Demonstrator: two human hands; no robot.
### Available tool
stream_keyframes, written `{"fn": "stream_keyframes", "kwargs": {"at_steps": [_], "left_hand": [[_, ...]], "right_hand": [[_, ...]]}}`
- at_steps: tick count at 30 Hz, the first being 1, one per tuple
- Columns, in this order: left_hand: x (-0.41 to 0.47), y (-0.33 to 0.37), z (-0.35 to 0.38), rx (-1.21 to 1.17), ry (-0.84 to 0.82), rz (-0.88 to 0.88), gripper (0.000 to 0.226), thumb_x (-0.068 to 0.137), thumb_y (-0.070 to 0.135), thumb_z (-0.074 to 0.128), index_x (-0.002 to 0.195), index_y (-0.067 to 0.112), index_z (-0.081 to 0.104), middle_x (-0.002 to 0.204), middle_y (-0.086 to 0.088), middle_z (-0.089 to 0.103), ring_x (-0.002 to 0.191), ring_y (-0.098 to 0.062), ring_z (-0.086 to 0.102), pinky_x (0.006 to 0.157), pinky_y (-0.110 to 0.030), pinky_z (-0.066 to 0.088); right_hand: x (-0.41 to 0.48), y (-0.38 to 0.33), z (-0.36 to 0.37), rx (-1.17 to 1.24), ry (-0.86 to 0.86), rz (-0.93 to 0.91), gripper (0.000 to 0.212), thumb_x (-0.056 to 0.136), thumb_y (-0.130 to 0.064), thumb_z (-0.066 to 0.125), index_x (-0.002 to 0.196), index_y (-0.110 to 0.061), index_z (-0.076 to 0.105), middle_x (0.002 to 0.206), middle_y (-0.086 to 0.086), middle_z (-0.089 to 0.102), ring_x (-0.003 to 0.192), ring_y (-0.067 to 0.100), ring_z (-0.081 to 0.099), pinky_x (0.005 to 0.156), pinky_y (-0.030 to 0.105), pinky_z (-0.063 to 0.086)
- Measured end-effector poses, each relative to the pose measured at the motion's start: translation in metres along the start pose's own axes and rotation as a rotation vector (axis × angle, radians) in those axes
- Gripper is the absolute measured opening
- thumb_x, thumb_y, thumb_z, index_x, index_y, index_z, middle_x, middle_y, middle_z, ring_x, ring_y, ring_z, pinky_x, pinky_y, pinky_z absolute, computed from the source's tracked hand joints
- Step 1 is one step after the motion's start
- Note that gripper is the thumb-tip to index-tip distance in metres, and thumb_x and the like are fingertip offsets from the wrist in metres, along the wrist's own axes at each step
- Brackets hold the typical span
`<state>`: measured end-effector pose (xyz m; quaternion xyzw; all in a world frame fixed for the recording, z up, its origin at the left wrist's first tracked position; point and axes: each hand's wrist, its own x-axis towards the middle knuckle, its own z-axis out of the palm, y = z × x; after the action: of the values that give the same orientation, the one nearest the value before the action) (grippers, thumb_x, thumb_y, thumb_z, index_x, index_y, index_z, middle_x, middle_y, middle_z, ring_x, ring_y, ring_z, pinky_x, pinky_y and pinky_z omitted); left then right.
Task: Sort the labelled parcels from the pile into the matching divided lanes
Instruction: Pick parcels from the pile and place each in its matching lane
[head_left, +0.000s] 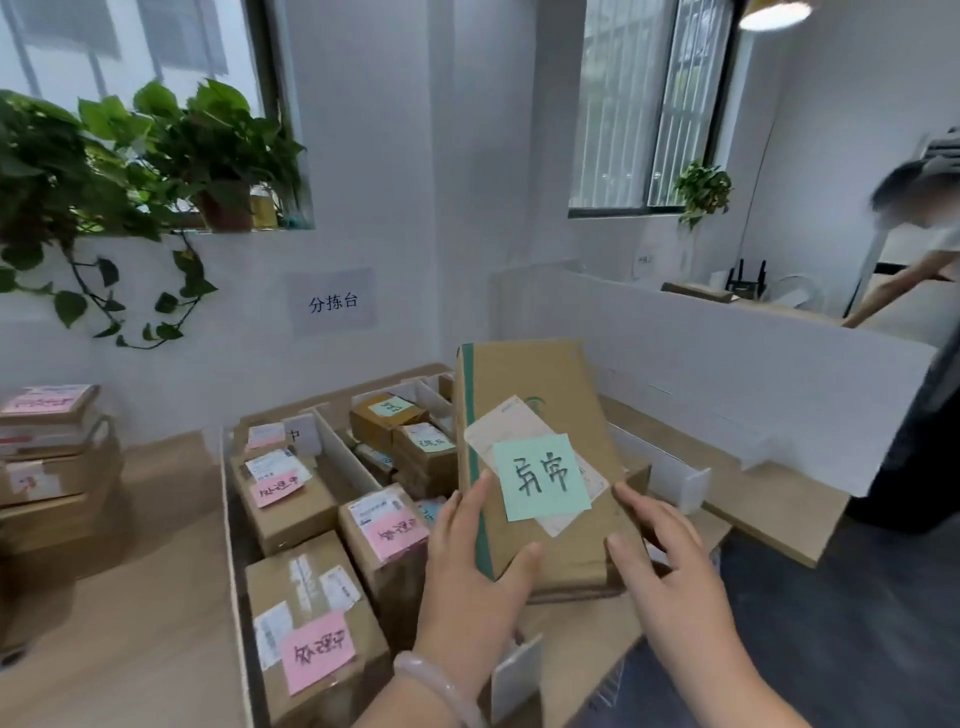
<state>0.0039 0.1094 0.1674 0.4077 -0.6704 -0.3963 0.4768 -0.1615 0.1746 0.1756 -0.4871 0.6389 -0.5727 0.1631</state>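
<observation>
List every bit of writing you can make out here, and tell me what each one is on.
"分拣台": paper sign on the wall.
Two handwritten characters, upside down, unclear: green note on the box held by the left hand and right hand.
Handwriting, upside down, unreadable: pink notes on the boxes in the lanes.
Printed shipping labels: too small to read.

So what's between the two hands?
In the head view, the tan cardboard parcel with a green note sits between left hand and right hand.
</observation>
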Motion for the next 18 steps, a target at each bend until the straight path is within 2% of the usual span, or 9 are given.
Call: {"fn": "stream_keyframes", "kwargs": {"at_steps": [3, 7, 10, 13, 18], "left_hand": [[0.0, 0.014, 0.062, -0.015, -0.066, 0.014, 0.072, 0.083, 0.035, 0.073, 0.116, 0.081, 0.029, 0.151, 0.018, 0.025, 0.139, 0.001, 0.024, 0.117, -0.032, 0.026], [-0.005, 0.022, 0.125, -0.043, -0.13, 0.024, 0.068, 0.083, 0.033, 0.072, 0.119, 0.075, 0.031, 0.151, 0.017, 0.026, 0.131, 0.012, 0.026, 0.107, -0.017, 0.023], [0.0, 0.025, 0.159, -0.012, -0.177, 0.012, 0.068, 0.075, 0.044, 0.067, 0.119, 0.079, 0.028, 0.151, 0.015, 0.027, 0.137, 0.004, 0.023, 0.108, -0.02, 0.023], [0.01, 0.022, 0.189, 0.017, -0.219, 0.005, 0.07, 0.073, 0.048, 0.065, 0.119, 0.082, 0.024, 0.15, 0.017, 0.027, 0.138, 0.001, 0.024, 0.111, -0.023, 0.025], [0.035, 0.007, 0.226, -0.029, -0.284, -0.023, 0.069, 0.08, 0.037, 0.07, 0.12, 0.077, 0.029, 0.149, 0.019, 0.025, 0.136, 0.002, 0.027, 0.11, -0.019, 0.028]], "right_hand": [[0.005, 0.022, -0.055, -0.01, 0.074, 0.016, 0.048, 0.09, -0.015, 0.064, 0.113, -0.057, 0.055, 0.126, -0.026, 0.045, 0.111, -0.02, 0.043, 0.092, 0.015, 0.037], [0.009, 0.05, -0.109, -0.027, 0.142, 0.056, 0.047, 0.09, -0.015, 0.063, 0.117, -0.053, 0.056, 0.129, -0.025, 0.046, 0.119, -0.009, 0.044, 0.099, 0.022, 0.038], [0.012, 0.067, -0.135, -0.047, 0.172, 0.097, 0.048, 0.091, -0.016, 0.063, 0.12, -0.054, 0.054, 0.127, -0.03, 0.044, 0.125, 0.002, 0.045, 0.107, 0.031, 0.038], [0.021, 0.084, -0.153, -0.058, 0.191, 0.146, 0.048, 0.091, -0.018, 0.062, 0.119, -0.056, 0.052, 0.123, -0.033, 0.042, 0.122, 0.005, 0.047, 0.103, 0.029, 0.038], [0.047, 0.11, -0.164, -0.053, 0.225, 0.201, 0.05, 0.091, -0.016, 0.064, 0.115, -0.057, 0.052, 0.129, -0.015, 0.047, 0.114, -0.003, 0.05, 0.095, 0.024, 0.038]]}}
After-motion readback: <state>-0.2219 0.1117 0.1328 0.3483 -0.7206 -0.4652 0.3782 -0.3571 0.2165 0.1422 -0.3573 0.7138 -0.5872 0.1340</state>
